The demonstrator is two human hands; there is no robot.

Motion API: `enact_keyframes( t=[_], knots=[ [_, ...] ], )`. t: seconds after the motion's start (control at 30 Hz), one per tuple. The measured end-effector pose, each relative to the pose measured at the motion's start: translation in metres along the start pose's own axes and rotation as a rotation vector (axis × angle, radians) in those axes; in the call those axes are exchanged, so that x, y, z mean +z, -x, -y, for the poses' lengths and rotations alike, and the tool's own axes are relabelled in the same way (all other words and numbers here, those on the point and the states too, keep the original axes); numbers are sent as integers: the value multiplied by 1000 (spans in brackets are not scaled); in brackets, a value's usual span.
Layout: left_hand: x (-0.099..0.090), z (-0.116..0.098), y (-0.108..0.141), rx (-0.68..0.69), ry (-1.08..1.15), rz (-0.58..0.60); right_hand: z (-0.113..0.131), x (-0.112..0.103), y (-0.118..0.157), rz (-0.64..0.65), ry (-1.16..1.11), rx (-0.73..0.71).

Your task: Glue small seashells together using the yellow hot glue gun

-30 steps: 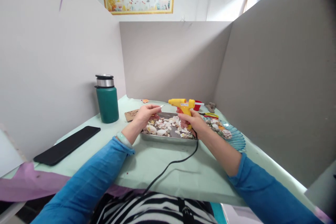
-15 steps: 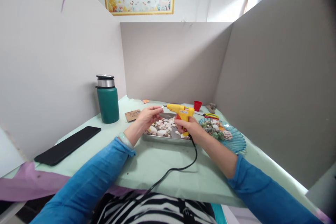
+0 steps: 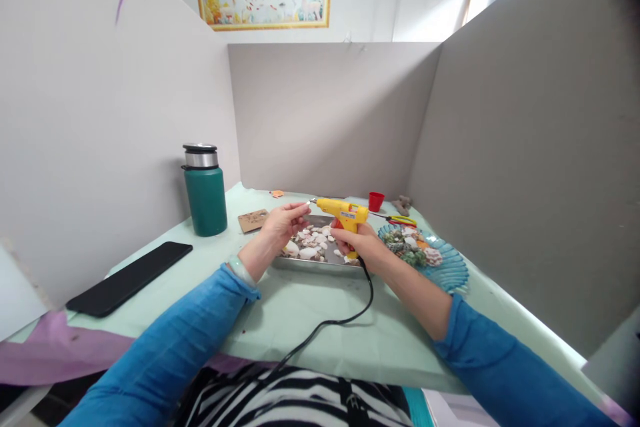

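My right hand (image 3: 357, 240) is wrapped round the handle of a yellow hot glue gun (image 3: 343, 208), whose nozzle points left. Right at the nozzle tip, my left hand (image 3: 287, 219) pinches a small whitish piece (image 3: 308, 204), too small to name for sure. Below both hands lies a metal tray (image 3: 320, 268) holding several shells (image 3: 309, 243), pale and mixed in size. From the gun's handle a black cord (image 3: 330, 322) curves down across the table to the front edge.
To the right is a blue glass plate (image 3: 453, 267) bearing shells and greenery. Behind it are yellow-handled scissors (image 3: 403, 220) and a red cup (image 3: 376, 201). On the left stand a green bottle (image 3: 206, 200), a black flat case (image 3: 130, 278) and a brown card (image 3: 253, 220). Grey partitions (image 3: 330, 113) enclose the table.
The glue gun and my right hand have shifted very slightly left. My left hand keeps its pinch at the nozzle.
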State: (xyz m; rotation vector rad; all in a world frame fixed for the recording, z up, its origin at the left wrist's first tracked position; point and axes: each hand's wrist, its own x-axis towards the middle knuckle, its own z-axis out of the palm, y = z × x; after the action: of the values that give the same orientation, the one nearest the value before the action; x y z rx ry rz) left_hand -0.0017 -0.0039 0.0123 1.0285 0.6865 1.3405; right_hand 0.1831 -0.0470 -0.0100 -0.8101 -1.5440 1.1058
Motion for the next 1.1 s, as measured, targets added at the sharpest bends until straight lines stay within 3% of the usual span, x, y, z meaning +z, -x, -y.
enact_keyframes(
  t=[0.23, 1.1],
  knots=[
    [-3, 4, -2, 86, -58, -1, 5, 2, 1, -12, 3, -4],
    [5, -4, 7, 99, -102, -14, 3, 2, 1, -11, -7, 7]
  ],
)
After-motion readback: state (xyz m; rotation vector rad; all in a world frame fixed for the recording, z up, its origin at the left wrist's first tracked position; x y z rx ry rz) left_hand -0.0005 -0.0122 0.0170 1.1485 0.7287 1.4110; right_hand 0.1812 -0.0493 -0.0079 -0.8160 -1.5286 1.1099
